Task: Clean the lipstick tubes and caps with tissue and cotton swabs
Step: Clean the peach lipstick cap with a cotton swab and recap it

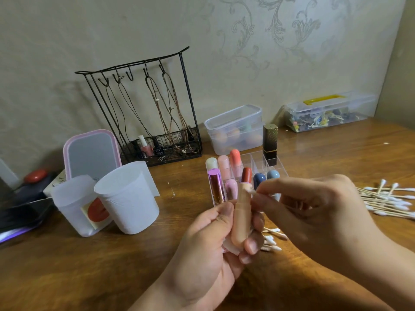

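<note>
My left hand (208, 245) holds an uncapped peach lipstick tube (242, 212) upright, its red-brown stick raised at the top. A scrap of white tissue (230, 246) shows under the tube in the same hand. My right hand (314, 212) pinches a cotton swab (252, 191) whose tip touches the tube's collar just below the stick. Behind the hands stands a clear organiser (258, 160) with several pastel lipsticks, a shiny purple tube (216, 187) and a black-and-gold lipstick (270, 144).
A heap of clean cotton swabs (390, 202) lies at the right. Several used swabs (272, 240) lie under my hands. Two white cups (125, 198) stand at the left, with a pink mirror (89, 151), a black wire jewellery rack (146, 108) and clear plastic boxes (233, 129) behind.
</note>
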The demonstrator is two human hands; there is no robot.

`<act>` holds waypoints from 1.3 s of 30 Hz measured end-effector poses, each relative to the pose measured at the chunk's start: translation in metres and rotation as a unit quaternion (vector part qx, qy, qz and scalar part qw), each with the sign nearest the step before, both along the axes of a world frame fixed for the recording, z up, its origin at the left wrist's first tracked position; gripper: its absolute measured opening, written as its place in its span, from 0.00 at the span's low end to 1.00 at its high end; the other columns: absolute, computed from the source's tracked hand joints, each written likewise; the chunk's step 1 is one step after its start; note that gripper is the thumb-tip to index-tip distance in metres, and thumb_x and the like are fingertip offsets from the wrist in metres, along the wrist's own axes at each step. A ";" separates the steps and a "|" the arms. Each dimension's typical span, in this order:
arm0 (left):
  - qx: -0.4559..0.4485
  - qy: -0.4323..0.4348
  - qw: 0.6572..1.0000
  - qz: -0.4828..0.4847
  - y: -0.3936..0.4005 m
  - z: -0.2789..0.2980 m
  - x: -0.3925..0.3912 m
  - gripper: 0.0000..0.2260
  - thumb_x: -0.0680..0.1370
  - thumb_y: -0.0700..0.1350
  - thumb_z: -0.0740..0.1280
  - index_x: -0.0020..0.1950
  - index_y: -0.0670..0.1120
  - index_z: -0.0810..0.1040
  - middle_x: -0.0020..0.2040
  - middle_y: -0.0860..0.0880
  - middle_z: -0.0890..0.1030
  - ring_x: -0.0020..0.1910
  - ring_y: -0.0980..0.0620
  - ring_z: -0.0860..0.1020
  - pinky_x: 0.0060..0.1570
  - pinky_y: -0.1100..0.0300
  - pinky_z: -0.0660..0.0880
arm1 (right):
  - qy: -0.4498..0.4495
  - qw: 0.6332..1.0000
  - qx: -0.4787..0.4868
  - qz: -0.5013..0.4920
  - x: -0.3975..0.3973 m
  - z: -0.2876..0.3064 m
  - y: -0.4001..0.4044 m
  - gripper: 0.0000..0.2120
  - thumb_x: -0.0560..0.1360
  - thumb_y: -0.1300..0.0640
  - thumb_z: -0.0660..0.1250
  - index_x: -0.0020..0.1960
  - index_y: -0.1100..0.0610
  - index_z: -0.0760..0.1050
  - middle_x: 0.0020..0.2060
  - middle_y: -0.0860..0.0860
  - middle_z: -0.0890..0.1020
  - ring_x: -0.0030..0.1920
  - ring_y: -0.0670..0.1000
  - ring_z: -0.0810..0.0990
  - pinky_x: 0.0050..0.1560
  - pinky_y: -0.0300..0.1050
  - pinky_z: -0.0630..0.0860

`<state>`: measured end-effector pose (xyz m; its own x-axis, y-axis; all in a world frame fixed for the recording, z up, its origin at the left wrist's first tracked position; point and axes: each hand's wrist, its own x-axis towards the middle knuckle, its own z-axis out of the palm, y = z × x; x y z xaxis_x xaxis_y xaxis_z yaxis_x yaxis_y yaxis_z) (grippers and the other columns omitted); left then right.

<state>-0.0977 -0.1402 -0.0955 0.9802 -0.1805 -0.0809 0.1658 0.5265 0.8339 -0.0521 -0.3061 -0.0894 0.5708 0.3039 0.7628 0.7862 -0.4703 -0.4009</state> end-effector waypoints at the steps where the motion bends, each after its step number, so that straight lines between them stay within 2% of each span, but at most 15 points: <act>1: 0.000 -0.001 1.000 0.005 -0.001 0.001 0.000 0.13 0.74 0.44 0.60 0.46 0.37 0.80 0.36 0.38 0.76 0.27 0.49 0.71 0.26 0.61 0.63 | -0.001 1.000 -0.006 0.014 -0.001 0.000 0.000 0.10 0.75 0.43 0.67 0.41 0.45 0.83 0.22 0.45 0.74 0.22 0.48 0.71 0.24 0.44 0.71; 3: -0.002 -0.005 1.000 0.006 -0.001 0.000 0.001 0.11 0.76 0.43 0.62 0.46 0.37 0.79 0.36 0.39 0.76 0.26 0.50 0.71 0.26 0.61 0.62 | -0.006 1.000 -0.017 0.025 0.000 0.001 -0.001 0.09 0.75 0.43 0.67 0.41 0.45 0.83 0.23 0.46 0.76 0.23 0.47 0.73 0.24 0.43 0.72; 6: -0.007 -0.009 1.000 -0.013 0.000 -0.002 0.002 0.12 0.75 0.44 0.63 0.49 0.38 0.81 0.39 0.38 0.77 0.28 0.50 0.73 0.26 0.61 0.65 | 0.003 1.000 0.004 0.007 0.002 0.003 -0.003 0.09 0.75 0.43 0.67 0.41 0.45 0.83 0.23 0.43 0.74 0.22 0.46 0.71 0.24 0.43 0.72; 10: -0.011 -0.006 1.000 -0.007 0.001 -0.003 0.003 0.11 0.75 0.45 0.65 0.46 0.38 0.81 0.37 0.39 0.77 0.28 0.49 0.73 0.26 0.61 0.65 | 0.005 0.999 -0.026 0.042 0.001 -0.001 -0.001 0.08 0.75 0.44 0.67 0.42 0.45 0.82 0.24 0.44 0.77 0.23 0.45 0.73 0.25 0.43 0.72; 14: -0.006 0.000 1.000 -0.010 0.000 -0.002 0.002 0.09 0.76 0.43 0.66 0.48 0.39 0.82 0.39 0.39 0.77 0.29 0.49 0.73 0.27 0.61 0.65 | 0.012 1.000 -0.020 0.016 0.004 0.002 -0.004 0.09 0.75 0.44 0.67 0.41 0.46 0.82 0.22 0.43 0.71 0.22 0.47 0.69 0.23 0.44 0.70; 18: 0.012 -0.003 1.000 0.009 0.001 0.000 0.002 0.10 0.74 0.45 0.68 0.50 0.40 0.81 0.39 0.41 0.78 0.30 0.48 0.74 0.26 0.61 0.64 | 0.006 0.999 -0.021 0.045 0.004 0.004 -0.002 0.08 0.77 0.44 0.65 0.45 0.46 0.80 0.27 0.42 0.78 0.26 0.45 0.75 0.25 0.43 0.72; 20: 0.003 -0.020 1.000 0.003 0.002 -0.001 0.003 0.15 0.70 0.45 0.73 0.54 0.40 0.79 0.41 0.41 0.77 0.32 0.49 0.73 0.27 0.61 0.65 | 0.021 0.999 0.032 0.036 0.006 0.005 -0.003 0.07 0.77 0.45 0.63 0.45 0.46 0.78 0.27 0.46 0.76 0.26 0.45 0.73 0.25 0.44 0.70; 22: -0.012 -0.040 0.999 -0.005 0.003 -0.003 0.005 0.22 0.65 0.44 0.79 0.56 0.41 0.79 0.41 0.42 0.77 0.34 0.50 0.73 0.28 0.61 0.67 | 0.044 0.996 0.049 0.064 0.006 0.004 -0.004 0.10 0.78 0.45 0.62 0.42 0.48 0.76 0.27 0.48 0.74 0.25 0.43 0.69 0.25 0.42 0.67; 25: -0.030 -0.051 0.998 -0.011 0.005 -0.004 0.006 0.29 0.58 0.43 0.83 0.58 0.41 0.80 0.41 0.43 0.79 0.34 0.50 0.74 0.30 0.61 0.71 | 0.106 0.982 0.054 0.149 0.000 0.004 -0.003 0.11 0.78 0.48 0.65 0.39 0.51 0.77 0.26 0.44 0.70 0.26 0.40 0.65 0.25 0.35 0.61; 27: -0.030 -0.052 0.998 -0.017 0.006 -0.004 0.007 0.31 0.59 0.41 0.82 0.60 0.40 0.78 0.41 0.43 0.80 0.35 0.51 0.74 0.32 0.62 0.73 | 0.131 0.975 0.053 0.172 -0.002 0.005 -0.003 0.08 0.75 0.52 0.68 0.38 0.53 0.76 0.25 0.42 0.70 0.25 0.40 0.64 0.26 0.31 0.61; 32: -0.037 -0.049 0.998 -0.005 0.007 -0.006 0.008 0.37 0.58 0.40 0.83 0.62 0.34 0.72 0.42 0.40 0.76 0.34 0.51 0.74 0.31 0.61 0.73 | 0.109 0.985 0.002 0.131 0.000 0.006 -0.004 0.08 0.73 0.57 0.68 0.36 0.51 0.76 0.24 0.43 0.69 0.25 0.41 0.64 0.27 0.32 0.60; 39: -0.054 -0.046 0.997 -0.009 0.007 -0.006 0.008 0.36 0.56 0.38 0.83 0.61 0.35 0.74 0.40 0.41 0.76 0.34 0.50 0.75 0.32 0.60 0.74 | 0.100 0.985 0.005 0.141 0.000 0.004 -0.005 0.07 0.73 0.58 0.68 0.37 0.52 0.77 0.24 0.46 0.70 0.24 0.44 0.65 0.27 0.31 0.61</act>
